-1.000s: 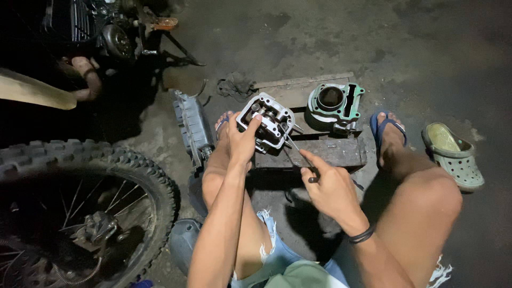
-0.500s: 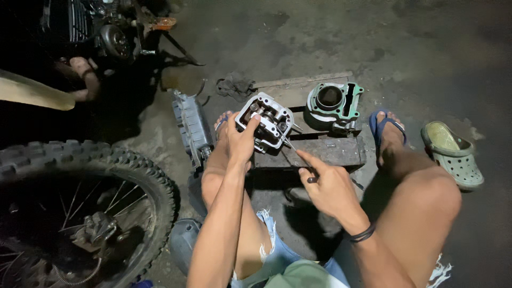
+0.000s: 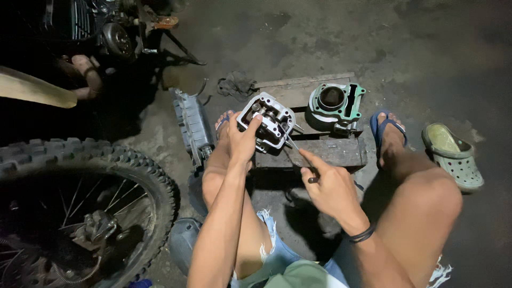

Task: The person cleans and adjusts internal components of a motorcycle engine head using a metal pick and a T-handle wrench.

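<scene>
My left hand (image 3: 242, 141) grips a silver engine cylinder head (image 3: 269, 121), holding it tilted on a low wooden block (image 3: 333, 151). My right hand (image 3: 328, 184) holds a thin metal tool (image 3: 297, 151) whose tip reaches into the cylinder head's near side. A green-gasketed engine cylinder (image 3: 335, 105) stands on the same block to the right, untouched. My bare legs and feet in blue sandals flank the block.
A knobby motorcycle wheel (image 3: 85, 208) fills the lower left. A grey engine cover (image 3: 193, 125) lies left of my left foot. A dark rag (image 3: 236, 84) sits behind the block. A green clog (image 3: 453, 154) lies at right. Motorcycle engine parts (image 3: 106, 32) are at top left.
My right hand has shifted slightly, keeping the tool's tip at the cylinder head. My left hand still holds the head in the same place.
</scene>
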